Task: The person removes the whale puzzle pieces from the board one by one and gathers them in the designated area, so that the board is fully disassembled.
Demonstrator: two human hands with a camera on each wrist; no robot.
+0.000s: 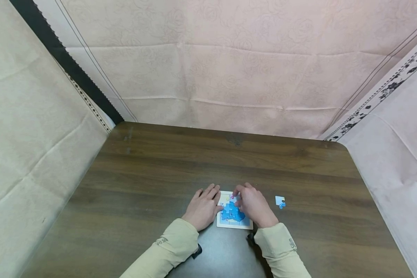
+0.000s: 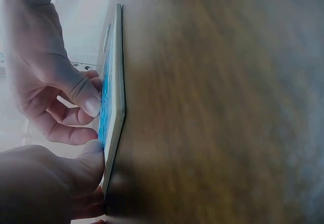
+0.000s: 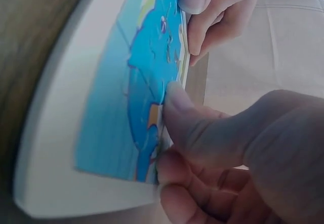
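A small jigsaw puzzle (image 1: 231, 213) with a white border and a blue cartoon picture lies flat on the wooden table. My left hand (image 1: 203, 206) rests along its left side, fingers extended, and the thumb (image 2: 91, 155) presses the near rim in the left wrist view. Over the upper right part, my right hand (image 1: 255, 206) bends its thumb and fingers and pinches a puzzle piece (image 1: 232, 197) at the picture's surface. In the right wrist view the right thumb (image 3: 185, 110) touches the picture; the fingers hide much of the piece.
One loose puzzle piece (image 1: 280, 201), blue and white, lies on the table to the right of the right hand. The brown wooden table (image 1: 160, 162) has patterned cloth (image 1: 229, 69) hanging behind it and at both sides.
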